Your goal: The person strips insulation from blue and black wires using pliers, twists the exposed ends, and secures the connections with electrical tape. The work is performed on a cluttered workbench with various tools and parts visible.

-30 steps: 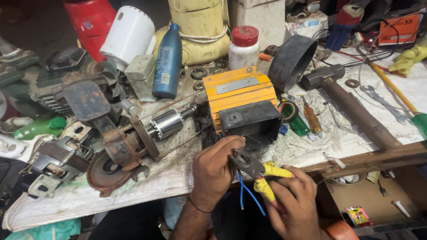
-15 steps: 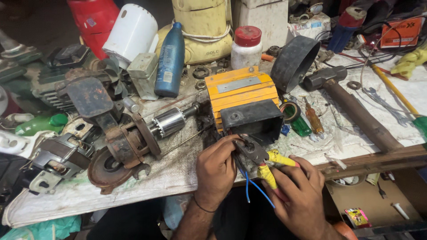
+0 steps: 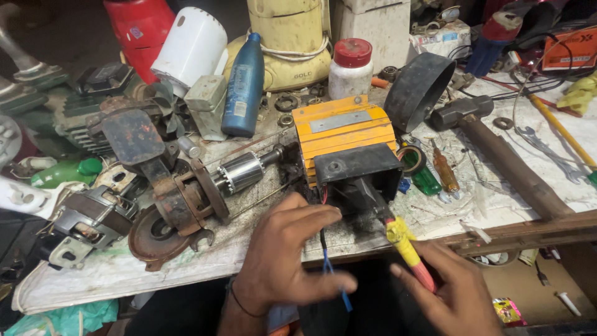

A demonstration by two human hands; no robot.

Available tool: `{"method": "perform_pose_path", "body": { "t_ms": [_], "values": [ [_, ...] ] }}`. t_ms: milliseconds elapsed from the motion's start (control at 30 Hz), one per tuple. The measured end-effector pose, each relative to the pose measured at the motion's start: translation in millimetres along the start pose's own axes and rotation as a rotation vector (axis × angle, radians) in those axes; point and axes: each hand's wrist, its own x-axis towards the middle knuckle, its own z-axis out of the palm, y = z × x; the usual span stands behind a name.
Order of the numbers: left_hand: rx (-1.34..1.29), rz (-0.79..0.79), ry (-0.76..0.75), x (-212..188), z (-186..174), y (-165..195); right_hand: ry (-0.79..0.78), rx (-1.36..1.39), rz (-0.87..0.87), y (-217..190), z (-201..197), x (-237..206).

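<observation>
A: Status on the orange unit?

B: Orange finned housing (image 3: pixel 345 134) sits mid-bench, black end cap (image 3: pixel 357 168) facing the person. Cap is on, casing closed. Red and blue leads come out at 6 o'clock of the cap, over the bench edge.

A: Hands?

B: Left hand (image 3: pixel 283 261) pinches the blue wire (image 3: pixel 329 270) between thumb and fingers, just below the cap. Right hand (image 3: pixel 451 292) has fingers loosely around the yellow-handled pliers (image 3: pixel 404 246); its nose points up to the cap's lower corner, about 11 o'clock from that hand.

A: Progress?

B: My read: wiring stage, midway. Leads are hanging loose and I see no finished joint or taping. Green tape roll (image 3: pixel 413 158) at 3 o'clock of the housing lies untouched.

A: Anything else close?

B: Bare armature (image 3: pixel 245 171) with rusty gear head (image 3: pixel 180 199) at 9 o'clock of the housing. Hammer (image 3: pixel 491 146) at 3 o'clock, further out. Blue bottle (image 3: pixel 244 84) at 11.

A: Blind spots?

B: Plier nose is dark against the cap; can't tell whether it grips anything. Wire ends are motion-blurred, and whether they are stripped is unreadable. Right hand is cut off by the frame bottom.
</observation>
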Motion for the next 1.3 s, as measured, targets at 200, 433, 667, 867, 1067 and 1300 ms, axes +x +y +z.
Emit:
{"method": "perform_pose_path", "body": {
  "t_ms": [200,433,667,867,1067,1300],
  "values": [
    [-0.247,-0.226,-0.042,4,15,-2,-0.261,0.509,0.327,27,17,-12],
    [0.096,-0.282,0.266,8,57,9,-0.286,0.606,0.322,47,28,-21],
    [-0.071,-0.255,0.409,5,74,4,-0.370,0.814,0.429,58,24,-21],
    [-0.183,-0.304,0.350,5,81,-4,-0.191,0.134,0.064,19,10,-16],
    [-0.888,-0.656,0.201,4,89,-22,0.000,-0.401,-0.349,-6,0,2],
    [-0.915,-0.614,0.261,-1,98,-30,-0.044,-0.355,-0.328,-18,-9,12]
  ]
}}
